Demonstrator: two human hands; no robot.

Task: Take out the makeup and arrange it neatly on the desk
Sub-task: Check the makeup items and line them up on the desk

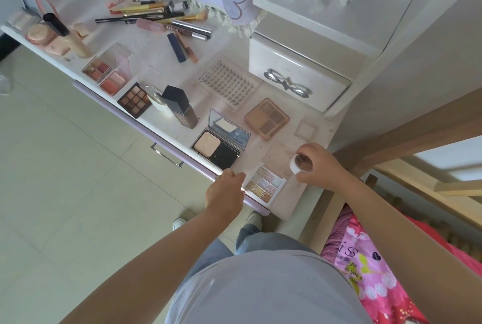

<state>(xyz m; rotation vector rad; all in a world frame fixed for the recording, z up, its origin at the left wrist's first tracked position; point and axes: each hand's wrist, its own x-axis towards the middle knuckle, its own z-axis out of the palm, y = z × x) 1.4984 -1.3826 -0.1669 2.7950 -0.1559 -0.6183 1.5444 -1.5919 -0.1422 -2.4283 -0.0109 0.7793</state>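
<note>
Right hand [317,164] grips the small round jar [301,164]: set it upright just beside the shimmer palette [264,184], while your left hand [227,188], loosely curled and empty, steadies that palette's counter-edge side.

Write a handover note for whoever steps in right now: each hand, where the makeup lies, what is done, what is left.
Right hand: holds a small round white jar just over the white desk top, near its right end.
Left hand: empty, at the desk's front edge beside the pale nine-pan glitter palette.
Done: palettes, the open mirrored powder compact and the clear lash tray lie spread across the desk.
Left: set the jar down; straighten the loose pile of brushes and pencils at the back. Whether more makeup is still to be taken out cannot be seen.
</note>
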